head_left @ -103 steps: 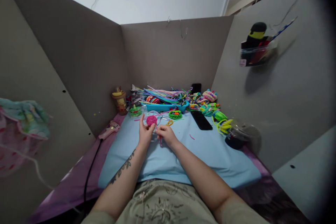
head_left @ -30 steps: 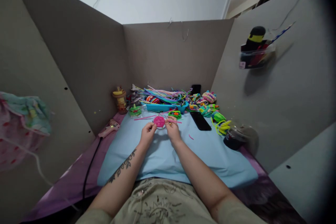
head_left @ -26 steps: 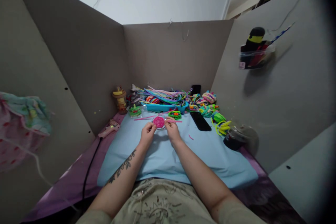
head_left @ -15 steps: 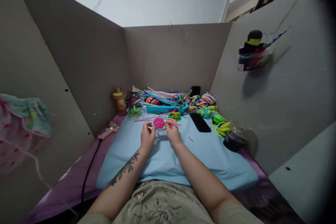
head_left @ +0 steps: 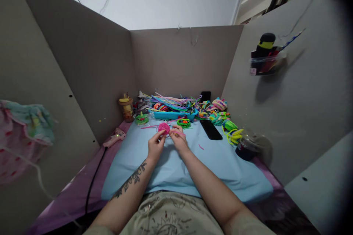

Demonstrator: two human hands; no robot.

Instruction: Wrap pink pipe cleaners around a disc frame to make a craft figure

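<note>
A round, bright pink coil of what look like pipe cleaners (head_left: 163, 127) is held up over the light blue cloth (head_left: 193, 169). My left hand (head_left: 156, 146) pinches its lower edge between thumb and fingers. Close beside it, my right hand (head_left: 179, 141) is closed on a pink pipe cleaner (head_left: 180, 133) at the coil's right side. Whether that strand joins the coil is too small to make out. Just behind my right hand lies a green ring-shaped piece with orange in it (head_left: 184, 123).
Behind is a blue tray (head_left: 173, 115) heaped with colourful pipe cleaners. A phone (head_left: 211, 129) and a dark, clear-topped tub (head_left: 246, 149) lie to the right. Left are a pink glue gun (head_left: 114, 138) with a black cord and a brown cup (head_left: 126, 108). Grey panels (head_left: 184, 62) enclose three sides.
The pink coil has tilted and shifted slightly left. My right hand has moved a little left, closer to my left hand, and the pink strand's end now points differently.
</note>
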